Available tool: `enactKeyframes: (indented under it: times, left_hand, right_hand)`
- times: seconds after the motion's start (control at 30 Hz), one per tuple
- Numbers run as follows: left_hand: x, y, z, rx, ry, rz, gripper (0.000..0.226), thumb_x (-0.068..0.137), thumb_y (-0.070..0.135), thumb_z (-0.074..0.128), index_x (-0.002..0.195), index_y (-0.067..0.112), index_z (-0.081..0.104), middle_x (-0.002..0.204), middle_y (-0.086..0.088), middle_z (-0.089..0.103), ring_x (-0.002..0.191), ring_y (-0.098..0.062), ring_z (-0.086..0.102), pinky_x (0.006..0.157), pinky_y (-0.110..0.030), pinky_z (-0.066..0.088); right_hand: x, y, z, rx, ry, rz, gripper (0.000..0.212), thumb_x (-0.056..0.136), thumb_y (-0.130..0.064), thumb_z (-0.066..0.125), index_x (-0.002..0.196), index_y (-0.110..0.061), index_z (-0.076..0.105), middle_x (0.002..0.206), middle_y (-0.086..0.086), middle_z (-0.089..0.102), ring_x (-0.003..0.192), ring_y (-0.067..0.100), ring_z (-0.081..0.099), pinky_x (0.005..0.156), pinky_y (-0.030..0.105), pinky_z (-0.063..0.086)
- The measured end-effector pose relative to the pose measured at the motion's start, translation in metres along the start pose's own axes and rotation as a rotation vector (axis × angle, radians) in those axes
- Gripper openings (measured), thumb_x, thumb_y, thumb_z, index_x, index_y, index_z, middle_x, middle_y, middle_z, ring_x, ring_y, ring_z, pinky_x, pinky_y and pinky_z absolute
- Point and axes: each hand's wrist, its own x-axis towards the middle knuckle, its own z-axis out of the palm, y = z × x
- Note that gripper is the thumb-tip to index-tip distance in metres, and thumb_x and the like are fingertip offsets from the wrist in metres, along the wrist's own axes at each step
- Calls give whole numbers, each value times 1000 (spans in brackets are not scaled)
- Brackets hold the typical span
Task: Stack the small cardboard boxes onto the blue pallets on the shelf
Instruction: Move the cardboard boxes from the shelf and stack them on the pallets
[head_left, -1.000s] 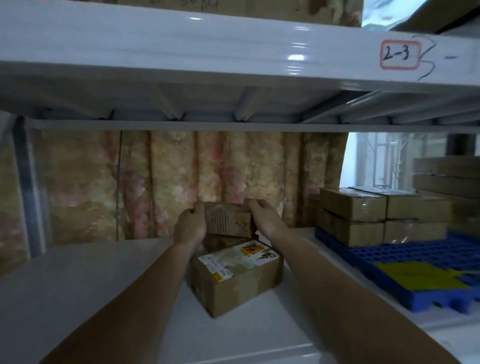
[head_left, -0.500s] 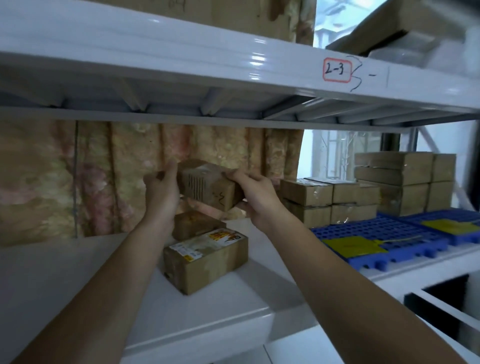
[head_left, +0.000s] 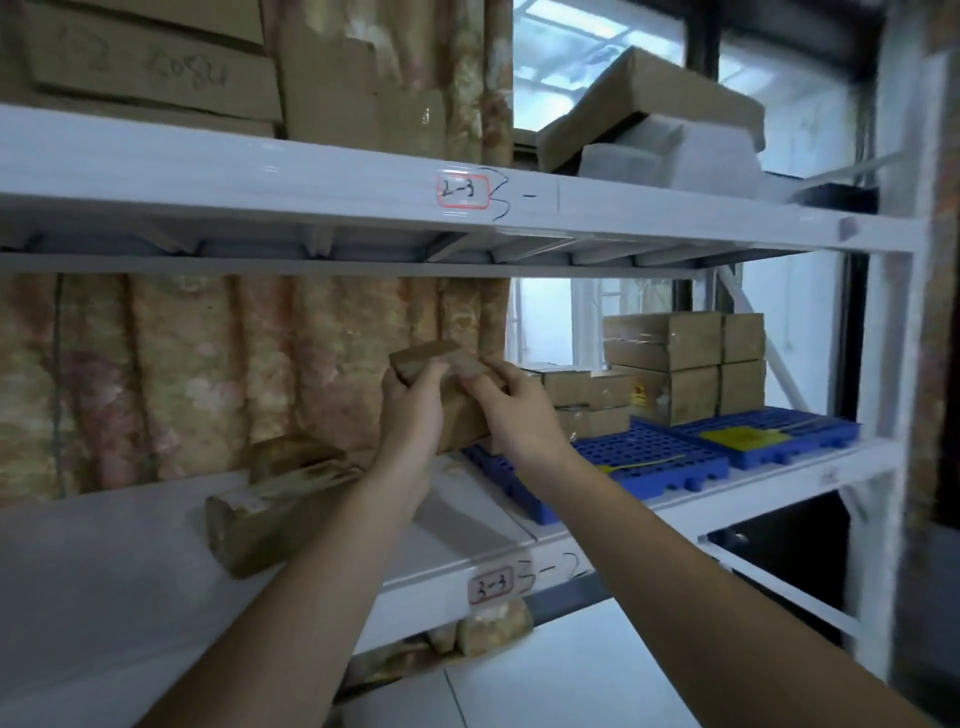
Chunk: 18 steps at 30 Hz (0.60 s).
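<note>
Two hands, left hand and right hand, gripped one small cardboard box between them, raised above the shelf | blue pallets just right | shelf labels read "2-3", "3-3"

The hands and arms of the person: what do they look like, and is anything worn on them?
Both arms are bare as far as the head view shows; no sleeve is visible. The left hand and the right hand wear no gloves. No watch, ring or bracelet can be made out, though the picture is somewhat blurred.
</note>
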Motion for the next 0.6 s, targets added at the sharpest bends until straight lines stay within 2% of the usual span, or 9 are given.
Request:
enactKeyframes:
  times: [0.03, 0.07, 0.13, 0.23, 0.33, 0.37, 0.5, 0.53, 0.6]
  left_hand:
    - [-3, -6, 15, -26, 2, 0, 75, 68, 54, 64, 137, 26, 55, 123, -5, 69, 105, -28, 68, 94, -52, 57]
    - [-5, -13, 30, -41, 4, 7, 71, 66, 54, 64, 132, 29, 58, 120, -3, 70, 104, -28, 69, 93, -53, 57]
    - [-4, -30, 60, -35, 44, -4, 61, 63, 54, 65, 120, 33, 64, 116, -1, 73, 104, -28, 71, 94, -55, 57]
    - [-24, -33, 100, -66, 108, -30, 53, 66, 52, 62, 115, 31, 63, 114, 2, 70, 104, -25, 68, 95, -53, 55]
    - [-34, -29, 125, -114, 213, -24, 18, 87, 42, 55, 102, 32, 56, 112, 2, 65, 103, -23, 63, 96, -48, 53]
    - [-35, -29, 132, -131, 241, -25, 17, 90, 41, 52, 102, 30, 57, 113, 0, 65, 104, -25, 63, 97, -49, 53]
    - [-19, -30, 140, -141, 269, -44, 37, 90, 44, 46, 115, 22, 63, 115, -7, 68, 103, -30, 65, 94, -53, 56]
    - [-12, -31, 141, -122, 276, -41, 41, 88, 46, 45, 115, 22, 65, 116, -7, 68, 103, -30, 65, 93, -53, 56]
    - [3, -32, 141, -93, 263, -21, 41, 80, 53, 46, 103, 27, 66, 111, -8, 70, 100, -31, 67, 90, -53, 58]
  right_hand:
    - [-4, 1, -17, -32, 0, -8, 18, 94, -40, 63, 111, -37, 67, 97, -18, 70, 91, 0, 68, 88, 34, 59]
    - [-8, 0, -32, -58, 6, -15, 27, 95, -42, 62, 121, -34, 66, 99, -18, 69, 91, 0, 67, 87, 32, 59]
    - [-13, 2, -65, -117, 13, -22, 42, 98, -42, 59, 136, -24, 59, 103, -17, 65, 86, -6, 61, 77, 16, 52]
    - [-17, 13, -110, -142, 3, -18, 34, 101, -40, 56, 131, -24, 59, 102, -16, 67, 76, -12, 61, 64, 5, 46]
    - [-14, 17, -134, -98, -26, -23, 45, 102, -42, 53, 142, -20, 53, 93, -25, 61, 74, -13, 60, 63, 4, 45]
    - [-11, 19, -141, -88, -35, -25, 49, 103, -42, 52, 146, -19, 50, 96, -24, 61, 78, -11, 58, 66, 5, 45]
    - [10, 25, -143, -65, -42, -29, 60, 103, -44, 51, 154, -15, 38, 131, -7, 63, 101, 3, 59, 83, 16, 44]
    - [17, 26, -142, -68, -42, -28, 61, 102, -44, 52, 154, -15, 38, 133, -4, 61, 103, 3, 58, 83, 15, 43]
    - [35, 29, -138, -88, -45, -47, 55, 102, -42, 54, 148, -15, 45, 126, -6, 64, 94, -3, 59, 76, 11, 45]
